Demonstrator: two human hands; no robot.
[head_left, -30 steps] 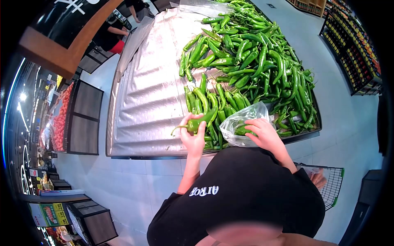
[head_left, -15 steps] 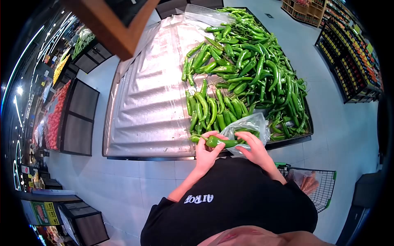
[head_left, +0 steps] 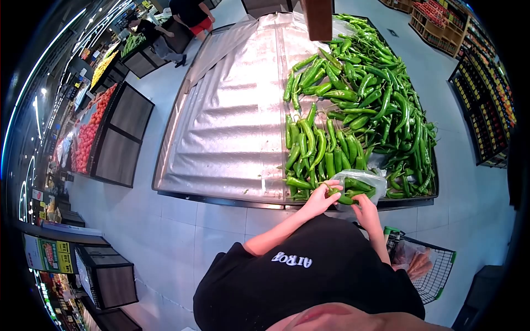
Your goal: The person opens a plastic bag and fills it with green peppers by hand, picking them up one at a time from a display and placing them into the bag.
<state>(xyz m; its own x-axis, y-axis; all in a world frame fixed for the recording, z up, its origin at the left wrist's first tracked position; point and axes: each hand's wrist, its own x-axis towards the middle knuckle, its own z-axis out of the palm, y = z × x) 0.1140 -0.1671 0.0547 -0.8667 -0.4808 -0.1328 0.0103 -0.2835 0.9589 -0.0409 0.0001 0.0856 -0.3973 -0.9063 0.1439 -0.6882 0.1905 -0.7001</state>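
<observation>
At the front edge of the display stand, a clear plastic bag [head_left: 377,181] with green peppers inside lies between my hands. My left hand [head_left: 322,198] is closed on a green pepper [head_left: 334,192] at the bag's mouth. The fingers of my right hand [head_left: 366,211] are curled at the bag's near side, pressed to the bag and the peppers in it. Loose green peppers [head_left: 381,99] are heaped over the right part of the stand, with shorter rows just beyond my left hand.
Silver lining [head_left: 226,121] covers the stand's left part. A wire cart [head_left: 436,270] holding a bagged item is at my right. Red produce [head_left: 91,132] fills a stand at the left. Two people [head_left: 190,14] are at the upper left. Bottle shelves [head_left: 483,105] stand at the right.
The view has shifted, so the stand appears further right and two people show at the upper left. My left hand has brought the pepper to the bag's mouth, and the bag shows more peppers inside.
</observation>
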